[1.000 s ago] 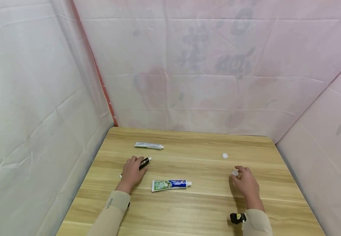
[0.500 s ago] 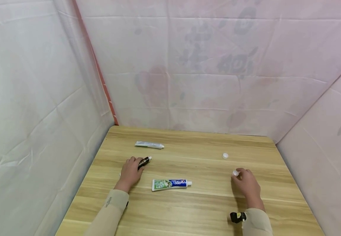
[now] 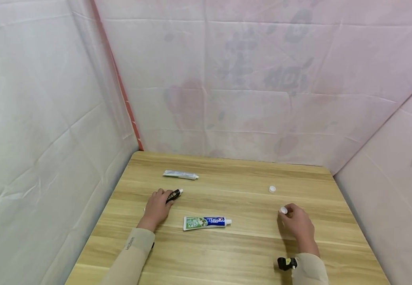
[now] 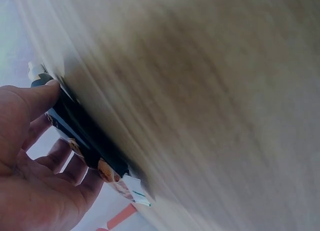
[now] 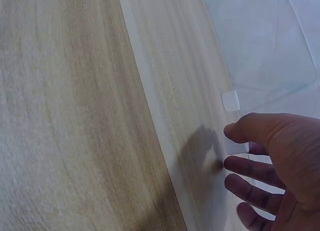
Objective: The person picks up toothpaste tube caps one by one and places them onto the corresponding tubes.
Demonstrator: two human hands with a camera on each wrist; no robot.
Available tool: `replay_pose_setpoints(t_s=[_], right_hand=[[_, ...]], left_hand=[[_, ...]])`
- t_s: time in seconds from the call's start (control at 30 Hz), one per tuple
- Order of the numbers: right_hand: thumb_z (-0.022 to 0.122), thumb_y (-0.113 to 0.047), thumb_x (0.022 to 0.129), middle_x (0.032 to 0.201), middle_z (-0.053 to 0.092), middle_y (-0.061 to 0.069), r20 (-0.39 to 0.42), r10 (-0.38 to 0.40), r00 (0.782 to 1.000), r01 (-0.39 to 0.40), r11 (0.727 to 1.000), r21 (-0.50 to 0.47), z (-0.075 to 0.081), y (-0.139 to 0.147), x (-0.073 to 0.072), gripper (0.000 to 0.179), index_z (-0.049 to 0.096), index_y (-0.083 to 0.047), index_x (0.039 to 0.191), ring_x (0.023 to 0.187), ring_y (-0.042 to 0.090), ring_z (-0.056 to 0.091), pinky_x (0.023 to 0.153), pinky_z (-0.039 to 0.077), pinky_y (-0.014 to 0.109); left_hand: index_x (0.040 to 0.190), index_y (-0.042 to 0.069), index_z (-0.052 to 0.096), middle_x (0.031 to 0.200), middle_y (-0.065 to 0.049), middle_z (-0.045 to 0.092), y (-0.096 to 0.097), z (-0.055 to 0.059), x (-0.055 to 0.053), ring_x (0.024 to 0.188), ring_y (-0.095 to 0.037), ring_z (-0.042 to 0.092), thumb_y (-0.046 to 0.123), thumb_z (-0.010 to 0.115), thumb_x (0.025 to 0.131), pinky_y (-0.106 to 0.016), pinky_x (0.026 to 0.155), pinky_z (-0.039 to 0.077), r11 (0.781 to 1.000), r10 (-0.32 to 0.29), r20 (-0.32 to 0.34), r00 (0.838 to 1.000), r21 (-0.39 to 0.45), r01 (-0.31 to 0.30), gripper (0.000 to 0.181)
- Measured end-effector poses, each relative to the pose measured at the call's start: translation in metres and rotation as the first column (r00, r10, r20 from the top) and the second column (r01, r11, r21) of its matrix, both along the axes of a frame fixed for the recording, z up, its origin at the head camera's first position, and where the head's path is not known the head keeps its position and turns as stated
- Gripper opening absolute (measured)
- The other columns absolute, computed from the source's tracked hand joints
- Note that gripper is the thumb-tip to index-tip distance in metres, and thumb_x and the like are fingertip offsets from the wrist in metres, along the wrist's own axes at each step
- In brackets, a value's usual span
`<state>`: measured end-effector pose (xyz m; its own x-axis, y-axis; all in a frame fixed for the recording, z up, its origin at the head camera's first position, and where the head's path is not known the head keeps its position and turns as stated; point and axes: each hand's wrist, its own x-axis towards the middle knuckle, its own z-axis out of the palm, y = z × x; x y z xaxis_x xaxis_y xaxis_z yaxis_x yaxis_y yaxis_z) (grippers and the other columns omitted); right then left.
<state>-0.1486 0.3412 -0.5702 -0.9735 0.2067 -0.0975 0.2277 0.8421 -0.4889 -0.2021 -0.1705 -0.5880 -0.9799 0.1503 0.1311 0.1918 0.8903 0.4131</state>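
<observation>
My left hand [image 3: 157,208] grips a black toothpaste tube [image 4: 85,131] between thumb and fingers, its white nozzle end pointing away to the right in the head view. The tube lies close over the wooden table, partly covered by the hand. At the right, my right hand [image 3: 298,225] pinches a small white cap [image 3: 283,210] between thumb and forefinger; the other fingers are loosely bent in the right wrist view. A second white cap [image 3: 272,189] lies on the table just beyond that hand. Between the hands is a green and blue toothpaste tube [image 3: 205,223], its nozzle facing right.
A silver-white toothpaste tube [image 3: 180,174] lies toward the back left of the wooden table [image 3: 238,257]. Pale printed cloth [image 3: 241,118] hangs behind the table and along both sides. A black wrist device [image 3: 287,263] sits at the right cuff.
The left hand has drawn back slightly to the left along the black tube. The right hand has dipped a little and turned the cap it pinches. The other tubes stay put.
</observation>
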Motion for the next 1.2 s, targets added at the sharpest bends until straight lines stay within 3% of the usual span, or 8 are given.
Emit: replay_pose_setpoints(t_s=[0.2, 0.43, 0.67, 1.2], right_hand=[[0.063, -0.038, 0.092, 0.119, 0.068, 0.019, -0.014, -0.031, 0.999, 0.031, 1.0, -0.001, 0.0, -0.001, 0.003, 0.039, 0.062, -0.009, 0.118, 0.102, 0.036, 0.067, 0.069, 0.049, 0.043], [0.064, -0.038, 0.092, 0.117, 0.069, 0.016, -0.044, -0.036, 0.998, 0.036, 0.999, -0.002, 0.002, -0.001, 0.004, 0.038, 0.063, -0.011, 0.118, 0.093, 0.028, 0.068, 0.061, 0.045, 0.033], [0.066, -0.038, 0.092, 0.124, 0.066, 0.018, -0.071, -0.047, 0.996, 0.046, 0.999, -0.019, 0.005, -0.002, 0.005, 0.043, 0.06, -0.009, 0.123, 0.096, 0.031, 0.069, 0.061, 0.048, 0.034], [0.065, -0.035, 0.092, 0.127, 0.065, 0.013, -0.141, -0.08, 0.987, 0.076, 0.996, -0.036, 0.008, -0.01, 0.004, 0.042, 0.06, -0.014, 0.128, 0.097, 0.03, 0.067, 0.054, 0.044, 0.03]], left_hand=[[0.131, 0.013, 0.061, 0.109, -0.013, 0.061, 0.0, 0.0, 0.002, 0.09, -0.027, 0.054, 0.022, 0.067, 0.095, -0.044, 0.078, 0.049, 0.999, -0.019, -0.003, 1.0, -0.028, 0.019, 0.038], [0.132, 0.012, 0.06, 0.107, -0.012, 0.061, 0.002, 0.002, 0.004, 0.087, -0.026, 0.055, 0.021, 0.066, 0.095, -0.042, 0.076, 0.049, 1.0, -0.03, -0.028, 0.999, -0.011, 0.029, 0.039], [0.134, 0.013, 0.059, 0.1, -0.007, 0.059, 0.007, 0.009, 0.001, 0.075, -0.017, 0.056, 0.021, 0.065, 0.095, -0.037, 0.068, 0.049, 0.998, -0.054, -0.059, 0.997, 0.032, 0.056, 0.04], [0.135, 0.013, 0.057, 0.101, -0.004, 0.058, 0.014, 0.025, 0.002, 0.074, -0.015, 0.052, 0.02, 0.064, 0.096, -0.033, 0.064, 0.046, 0.989, -0.119, -0.131, 0.984, 0.068, 0.129, 0.04]])
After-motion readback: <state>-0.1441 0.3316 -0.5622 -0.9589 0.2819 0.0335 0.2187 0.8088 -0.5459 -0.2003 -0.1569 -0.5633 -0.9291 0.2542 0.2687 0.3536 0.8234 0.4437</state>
